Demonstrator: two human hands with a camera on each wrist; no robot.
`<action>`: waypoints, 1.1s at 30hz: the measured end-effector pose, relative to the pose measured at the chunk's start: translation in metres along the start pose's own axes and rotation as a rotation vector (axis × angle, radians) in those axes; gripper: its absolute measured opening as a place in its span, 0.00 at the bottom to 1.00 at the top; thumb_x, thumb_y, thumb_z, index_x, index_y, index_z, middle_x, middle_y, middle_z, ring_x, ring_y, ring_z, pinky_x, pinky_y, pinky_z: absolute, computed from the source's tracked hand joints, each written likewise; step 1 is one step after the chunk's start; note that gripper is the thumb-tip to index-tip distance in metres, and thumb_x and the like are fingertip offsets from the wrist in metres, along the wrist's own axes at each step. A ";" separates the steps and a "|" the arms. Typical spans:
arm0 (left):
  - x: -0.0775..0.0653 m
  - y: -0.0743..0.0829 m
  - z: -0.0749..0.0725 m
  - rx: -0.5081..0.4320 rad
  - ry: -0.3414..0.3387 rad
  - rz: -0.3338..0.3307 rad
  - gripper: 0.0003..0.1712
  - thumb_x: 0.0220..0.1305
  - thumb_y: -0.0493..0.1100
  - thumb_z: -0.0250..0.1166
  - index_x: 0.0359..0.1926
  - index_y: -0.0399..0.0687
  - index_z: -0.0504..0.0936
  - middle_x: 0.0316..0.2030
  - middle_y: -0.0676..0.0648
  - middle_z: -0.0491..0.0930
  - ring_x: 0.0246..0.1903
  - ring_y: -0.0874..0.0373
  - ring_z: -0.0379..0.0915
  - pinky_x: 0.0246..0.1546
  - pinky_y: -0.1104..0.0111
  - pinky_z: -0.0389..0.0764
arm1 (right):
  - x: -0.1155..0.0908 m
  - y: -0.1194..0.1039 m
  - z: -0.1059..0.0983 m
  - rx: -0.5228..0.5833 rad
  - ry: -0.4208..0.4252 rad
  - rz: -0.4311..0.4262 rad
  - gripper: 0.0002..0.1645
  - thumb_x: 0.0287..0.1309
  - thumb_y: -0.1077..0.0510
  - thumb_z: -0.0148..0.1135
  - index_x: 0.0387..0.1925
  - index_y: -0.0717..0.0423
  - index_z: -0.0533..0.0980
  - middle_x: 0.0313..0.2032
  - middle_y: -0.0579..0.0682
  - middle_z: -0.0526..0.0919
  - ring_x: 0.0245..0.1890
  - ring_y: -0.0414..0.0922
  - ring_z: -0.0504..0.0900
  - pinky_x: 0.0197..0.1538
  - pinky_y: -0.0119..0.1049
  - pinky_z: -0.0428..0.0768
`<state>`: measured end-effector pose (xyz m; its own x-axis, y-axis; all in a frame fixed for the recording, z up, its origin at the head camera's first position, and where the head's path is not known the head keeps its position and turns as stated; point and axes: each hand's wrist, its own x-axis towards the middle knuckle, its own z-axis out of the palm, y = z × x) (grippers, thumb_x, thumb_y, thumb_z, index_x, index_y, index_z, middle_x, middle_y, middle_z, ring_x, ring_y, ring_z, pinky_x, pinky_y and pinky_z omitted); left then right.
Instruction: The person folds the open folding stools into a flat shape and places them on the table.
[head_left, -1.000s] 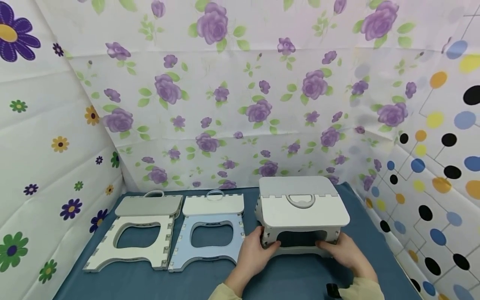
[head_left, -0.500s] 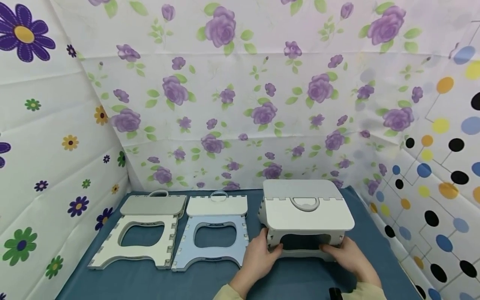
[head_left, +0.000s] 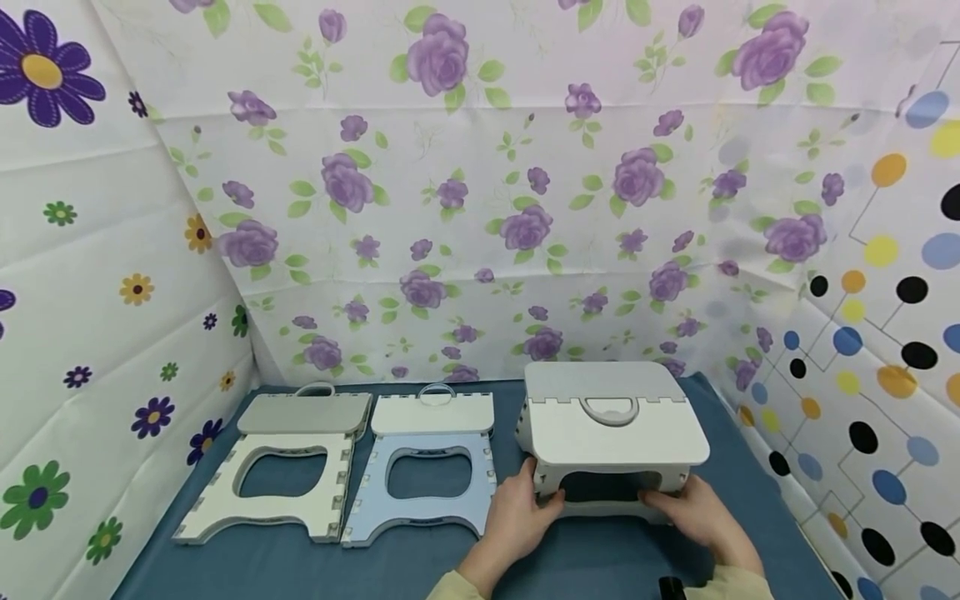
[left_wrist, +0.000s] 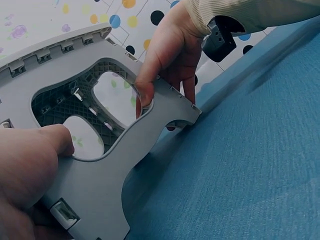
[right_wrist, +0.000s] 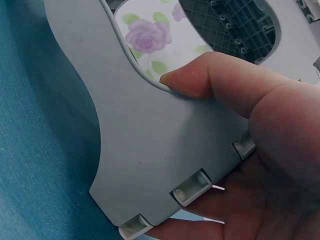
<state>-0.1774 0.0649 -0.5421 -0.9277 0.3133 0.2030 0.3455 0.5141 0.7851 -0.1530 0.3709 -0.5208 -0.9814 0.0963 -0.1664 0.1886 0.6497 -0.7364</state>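
A white and grey folding step stool [head_left: 622,442] stands unfolded on the right of the table, its grey carry handle [head_left: 610,411] set in the top. My left hand [head_left: 517,508] grips its near leg panel at the left side, and my right hand [head_left: 697,512] grips the same panel at the right. In the right wrist view, the right thumb [right_wrist: 190,77] hooks over the edge of the panel's cut-out while the fingers wrap behind the outer edge. The left thumb [left_wrist: 57,139] lies likewise at the cut-out's rim; most left fingers are hidden behind the panel.
Two more folding stools lie flat to the left: a cream one with a grey top [head_left: 277,483] and a light blue one with a white top [head_left: 438,483]. Blue cloth [head_left: 420,575] covers the table. Patterned sheets [head_left: 480,208] enclose the back and both sides.
The head view has shifted slightly, so everything sits a little further right than a second ago. Both hands keep the same hold on the stool.
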 end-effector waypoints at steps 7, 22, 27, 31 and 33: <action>0.000 -0.002 0.004 -0.022 0.020 0.005 0.23 0.70 0.49 0.73 0.58 0.44 0.79 0.31 0.51 0.85 0.22 0.66 0.76 0.24 0.66 0.77 | 0.001 0.003 0.000 0.012 -0.002 -0.007 0.50 0.64 0.46 0.76 0.73 0.74 0.65 0.63 0.76 0.76 0.58 0.65 0.81 0.55 0.62 0.82; 0.008 0.000 0.001 -0.061 0.008 0.054 0.23 0.68 0.48 0.73 0.60 0.47 0.79 0.38 0.49 0.89 0.26 0.69 0.78 0.29 0.67 0.80 | -0.001 0.000 -0.004 0.033 0.012 -0.010 0.49 0.66 0.47 0.76 0.73 0.73 0.65 0.64 0.76 0.76 0.59 0.65 0.81 0.53 0.60 0.83; 0.004 -0.002 0.001 -0.056 -0.003 0.036 0.23 0.68 0.47 0.73 0.60 0.47 0.79 0.36 0.49 0.88 0.25 0.68 0.78 0.28 0.66 0.79 | -0.001 0.004 0.000 0.032 0.010 0.004 0.50 0.65 0.45 0.76 0.73 0.73 0.65 0.64 0.75 0.76 0.59 0.64 0.81 0.53 0.60 0.83; 0.002 -0.003 0.001 -0.057 -0.003 0.030 0.24 0.67 0.47 0.74 0.61 0.47 0.79 0.35 0.50 0.88 0.24 0.68 0.76 0.27 0.67 0.78 | -0.001 0.003 0.003 0.043 0.007 0.003 0.50 0.65 0.46 0.76 0.74 0.73 0.64 0.65 0.76 0.75 0.60 0.65 0.80 0.54 0.61 0.83; 0.001 -0.002 0.000 -0.057 0.003 0.030 0.24 0.67 0.48 0.74 0.61 0.47 0.79 0.34 0.50 0.88 0.24 0.68 0.75 0.27 0.66 0.78 | -0.001 0.002 0.003 0.052 0.010 0.003 0.50 0.65 0.48 0.77 0.74 0.73 0.64 0.65 0.75 0.75 0.60 0.65 0.80 0.54 0.61 0.83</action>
<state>-0.1793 0.0643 -0.5438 -0.9174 0.3258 0.2286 0.3648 0.4584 0.8104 -0.1513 0.3696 -0.5240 -0.9811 0.1057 -0.1622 0.1928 0.6092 -0.7692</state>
